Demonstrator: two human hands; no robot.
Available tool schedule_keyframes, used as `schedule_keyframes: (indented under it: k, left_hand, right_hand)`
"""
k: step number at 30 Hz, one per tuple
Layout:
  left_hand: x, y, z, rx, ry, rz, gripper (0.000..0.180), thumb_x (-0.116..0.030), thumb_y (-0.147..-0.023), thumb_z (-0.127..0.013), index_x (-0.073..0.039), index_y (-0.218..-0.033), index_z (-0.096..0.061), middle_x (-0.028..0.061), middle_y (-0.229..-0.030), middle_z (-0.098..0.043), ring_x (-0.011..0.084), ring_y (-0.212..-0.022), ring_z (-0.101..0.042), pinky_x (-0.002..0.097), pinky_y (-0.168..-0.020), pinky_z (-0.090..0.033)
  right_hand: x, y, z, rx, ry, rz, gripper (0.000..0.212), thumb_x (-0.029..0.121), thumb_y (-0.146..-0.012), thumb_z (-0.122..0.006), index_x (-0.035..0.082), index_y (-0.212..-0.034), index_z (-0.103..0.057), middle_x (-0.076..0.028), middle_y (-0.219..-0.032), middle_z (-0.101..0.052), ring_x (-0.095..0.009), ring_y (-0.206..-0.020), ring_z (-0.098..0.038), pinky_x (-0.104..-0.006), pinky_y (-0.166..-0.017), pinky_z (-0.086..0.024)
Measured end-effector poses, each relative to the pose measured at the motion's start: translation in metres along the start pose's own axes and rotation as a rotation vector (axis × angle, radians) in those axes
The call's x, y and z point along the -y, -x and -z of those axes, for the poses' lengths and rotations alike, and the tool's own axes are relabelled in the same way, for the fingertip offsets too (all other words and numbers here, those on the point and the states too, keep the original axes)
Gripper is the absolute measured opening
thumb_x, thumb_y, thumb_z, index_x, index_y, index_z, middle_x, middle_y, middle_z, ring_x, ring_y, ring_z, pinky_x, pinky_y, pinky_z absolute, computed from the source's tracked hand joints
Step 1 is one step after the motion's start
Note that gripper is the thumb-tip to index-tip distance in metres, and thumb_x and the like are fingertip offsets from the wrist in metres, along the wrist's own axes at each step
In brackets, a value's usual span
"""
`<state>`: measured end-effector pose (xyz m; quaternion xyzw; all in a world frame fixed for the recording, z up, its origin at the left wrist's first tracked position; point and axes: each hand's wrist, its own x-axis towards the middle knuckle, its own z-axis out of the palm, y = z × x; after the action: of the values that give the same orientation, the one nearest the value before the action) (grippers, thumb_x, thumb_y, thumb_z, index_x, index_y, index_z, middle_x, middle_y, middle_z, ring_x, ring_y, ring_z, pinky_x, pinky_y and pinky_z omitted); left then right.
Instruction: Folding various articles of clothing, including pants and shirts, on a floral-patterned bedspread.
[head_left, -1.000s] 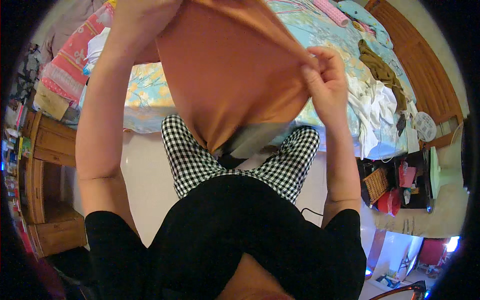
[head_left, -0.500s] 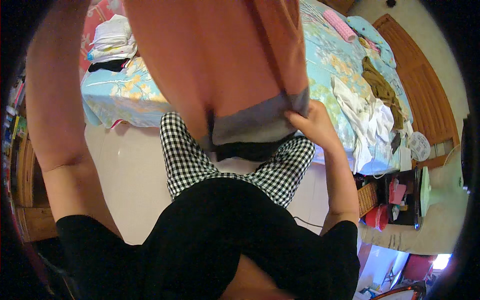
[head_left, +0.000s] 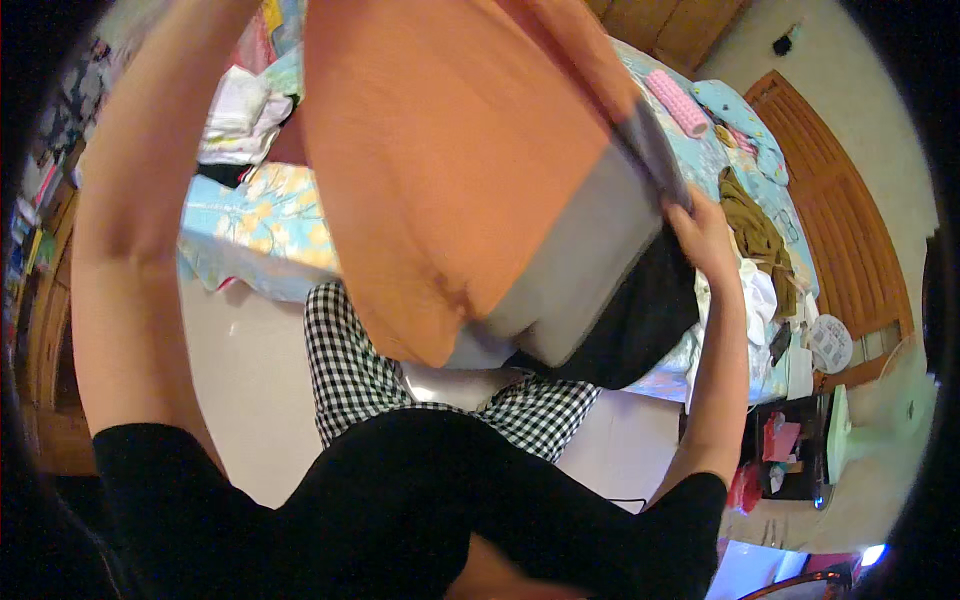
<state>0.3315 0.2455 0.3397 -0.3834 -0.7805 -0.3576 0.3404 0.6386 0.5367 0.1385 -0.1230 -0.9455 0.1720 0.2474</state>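
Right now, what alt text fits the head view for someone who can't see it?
A large orange, grey and black cloth hangs spread out, the right hand gripping its side; the left hand is out of frame. Checked trousers show below it, and beyond is a floral-covered bed with a white cloth pile and a pink cylinder.

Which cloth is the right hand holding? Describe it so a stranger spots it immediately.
Find the flowered bed. In front of it, the right hand grips a large cloth. Its broad orange, grey and black bands set it apart from the white cloth and olive cloth on the bed.
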Motion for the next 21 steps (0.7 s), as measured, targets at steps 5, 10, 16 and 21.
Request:
schedule_keyframes:
  k: [5, 10, 16, 21]
  left_hand:
    - [0.002, -0.043, -0.077, -0.278, 0.288, 0.139, 0.034, -0.028, -0.089, -0.046, 0.003, -0.088, -0.060, 0.0140, -0.081, -0.063, 0.0246, -0.078, -0.057, 0.0378, -0.070, -0.044]
    - [0.019, -0.057, -0.087, -0.182, 0.462, 0.284, 0.038, -0.033, -0.090, -0.045, 0.002, -0.099, -0.056, 0.0154, -0.091, -0.060, 0.0206, -0.084, -0.054, 0.0352, -0.071, -0.042]
    - [0.140, 0.042, -0.164, 0.155, 0.729, 0.559, 0.029, -0.039, -0.094, -0.043, -0.013, -0.104, -0.052, -0.0012, -0.099, -0.055, 0.0122, -0.092, -0.052, 0.0358, -0.076, -0.044]
    - [0.242, 0.188, -0.242, 0.178, 0.322, 0.562, 0.023, -0.031, -0.091, -0.048, -0.009, -0.090, -0.055, 0.0034, -0.073, -0.054, 0.0128, -0.064, -0.052, 0.0287, -0.053, -0.042]
  right_hand:
    - [-0.064, -0.095, 0.076, -0.657, 0.414, 0.095, 0.023, 0.009, -0.077, -0.052, 0.004, -0.099, -0.060, -0.022, -0.098, -0.059, -0.038, -0.092, -0.056, -0.0411, -0.079, -0.044]
    - [-0.001, -0.072, 0.146, -0.857, 0.165, -0.048, 0.022, 0.018, -0.083, -0.059, 0.003, -0.100, -0.061, -0.012, -0.081, -0.064, -0.019, -0.070, -0.059, -0.0291, -0.068, -0.045]
    - [0.021, -0.004, 0.050, -0.404, 0.187, 0.188, 0.023, 0.006, -0.070, -0.066, 0.002, -0.092, -0.061, -0.013, -0.085, -0.063, -0.028, -0.077, -0.062, -0.0322, -0.071, -0.048]
    - [0.038, 0.055, -0.066, 0.091, -0.041, 0.181, 0.028, 0.003, -0.064, -0.066, 0.002, -0.092, -0.061, -0.014, -0.087, -0.063, -0.031, -0.081, -0.060, -0.0355, -0.071, -0.048]
